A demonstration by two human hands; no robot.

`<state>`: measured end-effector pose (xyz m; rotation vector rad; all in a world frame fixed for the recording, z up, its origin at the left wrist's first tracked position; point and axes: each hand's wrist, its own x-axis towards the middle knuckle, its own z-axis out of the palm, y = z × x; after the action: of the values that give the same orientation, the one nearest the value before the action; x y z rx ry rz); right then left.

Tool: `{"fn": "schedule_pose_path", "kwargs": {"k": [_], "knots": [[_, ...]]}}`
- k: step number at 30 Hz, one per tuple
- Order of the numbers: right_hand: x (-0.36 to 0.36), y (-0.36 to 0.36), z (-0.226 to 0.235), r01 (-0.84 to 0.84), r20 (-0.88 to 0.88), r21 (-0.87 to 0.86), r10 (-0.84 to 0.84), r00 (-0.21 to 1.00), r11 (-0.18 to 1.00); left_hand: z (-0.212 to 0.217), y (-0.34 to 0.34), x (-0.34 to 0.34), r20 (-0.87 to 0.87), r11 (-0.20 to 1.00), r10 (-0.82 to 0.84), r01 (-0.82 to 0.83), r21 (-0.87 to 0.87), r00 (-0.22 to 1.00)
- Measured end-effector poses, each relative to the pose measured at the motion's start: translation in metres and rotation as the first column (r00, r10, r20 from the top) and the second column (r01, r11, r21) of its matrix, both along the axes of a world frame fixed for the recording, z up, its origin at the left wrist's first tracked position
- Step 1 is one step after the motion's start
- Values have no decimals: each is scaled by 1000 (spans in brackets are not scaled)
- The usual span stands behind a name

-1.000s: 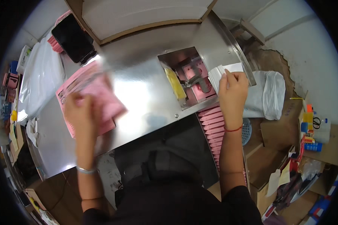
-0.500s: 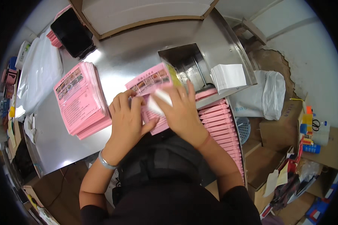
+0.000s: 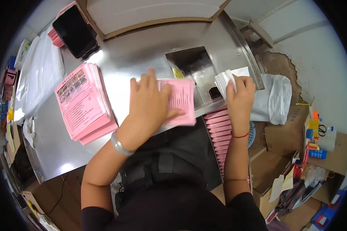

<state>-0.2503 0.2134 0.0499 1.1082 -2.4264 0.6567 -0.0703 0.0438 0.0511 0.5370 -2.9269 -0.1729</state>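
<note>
My left hand (image 3: 148,106) lies over a pink printed paper packet (image 3: 186,102), with its index finger and thumb on the packet's left part. The packet is slightly smeared by motion. At the table's right corner my right hand (image 3: 241,96) pinches the near edge of a stack of white folded paper napkins (image 3: 222,82). Its fingertips are partly hidden behind the sheets. Between the hands is a rectangular opening (image 3: 196,71) in the metal tabletop, with a small yellow-green wrapped piece (image 3: 177,72) by its left edge.
On the left stands a thick pile of pink packets (image 3: 83,106). A row of pink packets (image 3: 219,134) fills a box below the table edge. A phone (image 3: 74,31) stands at the back left, beside clear plastic bags (image 3: 42,73). Cardboard boxes (image 3: 287,129) crowd the right side.
My right hand has left the packet and moved right onto the napkin stack. The pink packet has shifted right and turned, now showing its text side; my left hand moved up and right with it.
</note>
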Motion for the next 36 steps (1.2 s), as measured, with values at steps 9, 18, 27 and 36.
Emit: {"fn": "schedule_pose_path", "kwargs": {"k": [9, 18, 27, 36], "knots": [[-4, 8, -2, -128, -31, -10, 128, 991, 992, -28, 29, 37, -174, 972, 97, -56, 229, 980], [-15, 24, 10, -127, -232, -32, 116, 966, 991, -36, 24, 42, -386, 960, -67, 165, 227, 920], [77, -32, -19, -476, 34, 295, 489, 872, 828, -9, 23, 26, -378, 790, -136, 330, 516, 916], [31, -38, -2, -183, 135, -279, 227, 964, 943, 0, -37, 103, -488, 858, 494, -310, 410, 720]]}}
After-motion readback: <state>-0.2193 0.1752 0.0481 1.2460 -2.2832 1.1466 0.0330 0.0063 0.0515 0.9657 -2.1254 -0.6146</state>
